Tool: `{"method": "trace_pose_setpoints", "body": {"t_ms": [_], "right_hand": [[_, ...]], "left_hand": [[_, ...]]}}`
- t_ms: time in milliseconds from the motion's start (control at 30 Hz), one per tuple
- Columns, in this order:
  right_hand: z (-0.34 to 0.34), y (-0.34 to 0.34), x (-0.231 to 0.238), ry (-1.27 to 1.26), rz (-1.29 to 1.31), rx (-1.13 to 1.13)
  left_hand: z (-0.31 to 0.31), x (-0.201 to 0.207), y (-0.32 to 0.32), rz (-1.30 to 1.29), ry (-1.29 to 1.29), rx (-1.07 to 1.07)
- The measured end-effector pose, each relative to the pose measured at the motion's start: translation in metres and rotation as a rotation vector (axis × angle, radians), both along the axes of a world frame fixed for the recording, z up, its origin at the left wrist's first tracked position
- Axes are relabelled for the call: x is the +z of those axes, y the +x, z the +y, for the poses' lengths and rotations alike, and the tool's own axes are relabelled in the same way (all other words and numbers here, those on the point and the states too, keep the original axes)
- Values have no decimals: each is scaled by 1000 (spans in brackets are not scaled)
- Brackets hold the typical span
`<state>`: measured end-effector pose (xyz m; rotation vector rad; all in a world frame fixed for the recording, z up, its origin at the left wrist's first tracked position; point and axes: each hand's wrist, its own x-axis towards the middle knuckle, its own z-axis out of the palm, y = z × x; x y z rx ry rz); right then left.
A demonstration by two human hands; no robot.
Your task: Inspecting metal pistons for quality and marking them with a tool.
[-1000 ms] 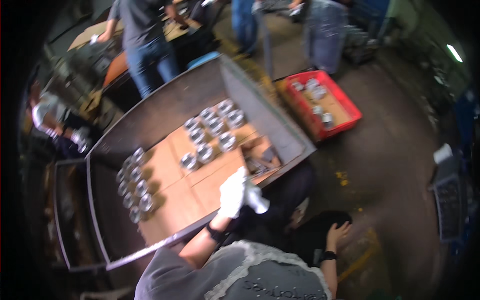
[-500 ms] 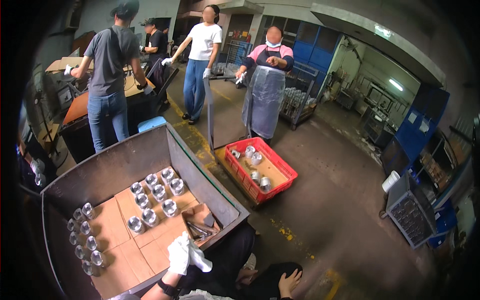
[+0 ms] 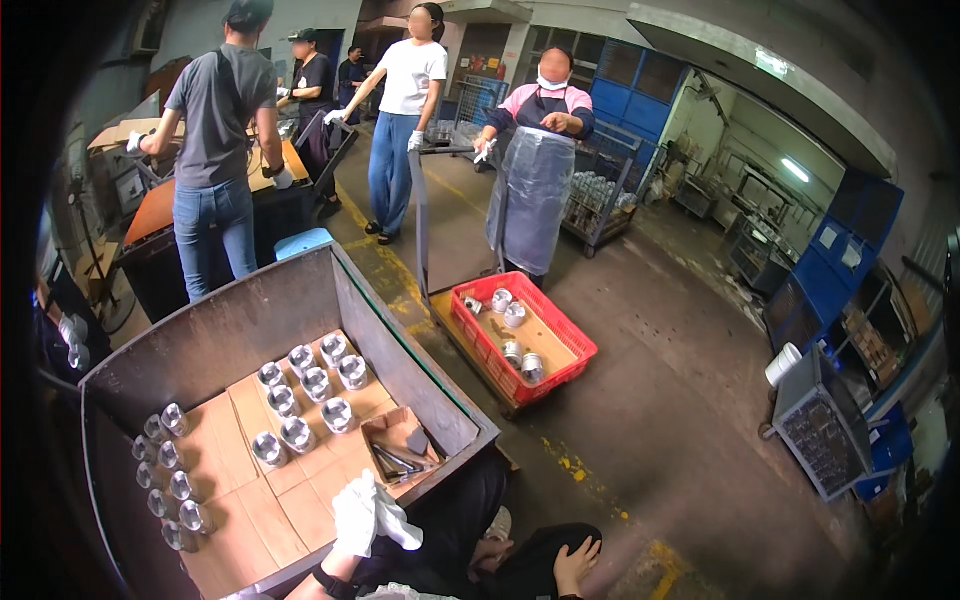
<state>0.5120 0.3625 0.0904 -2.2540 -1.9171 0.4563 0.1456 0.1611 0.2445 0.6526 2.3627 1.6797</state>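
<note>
My left hand (image 3: 355, 510), in a white glove with a black watch on the wrist, is raised over the near edge of a grey metal bin (image 3: 205, 335). Its fingers are pressed together. Against it lies a second white glove shape (image 3: 402, 528); whether my right hand is inside cannot be told. Just beyond sits a small open cardboard box (image 3: 425, 450) holding dark metal rods (image 3: 398, 460). On cardboard sheets (image 3: 265, 520) in the bin, silvery metal pistons (image 3: 297, 433) stand in a middle group, and more pistons (image 3: 181, 487) line the left side.
A bare hand (image 3: 577, 562) rests on a black-clothed knee at lower right, apparently another person's. Beyond the bin, a red crate (image 3: 585, 362) with several pistons stands on a trolley (image 3: 422, 230). A person in a clear apron (image 3: 535, 190) holds its handle. A wheeled rack (image 3: 820, 430) is at right.
My gloved hand keeps nearly the same place and shape. The view shifts slightly. The aproned person's head turns a little, and a far person at the back has come into sight.
</note>
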Motion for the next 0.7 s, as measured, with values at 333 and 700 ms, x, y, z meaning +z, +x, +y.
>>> {"method": "trace_pose_setpoints", "body": {"t_ms": [333, 700], "right_hand": [[-7, 12, -14, 103, -26, -17], [-11, 10, -5, 107, -37, -11]], "left_hand": [[5, 28, 5, -85, 30, -23], [-1, -11, 0, -53, 73, -52]]}}
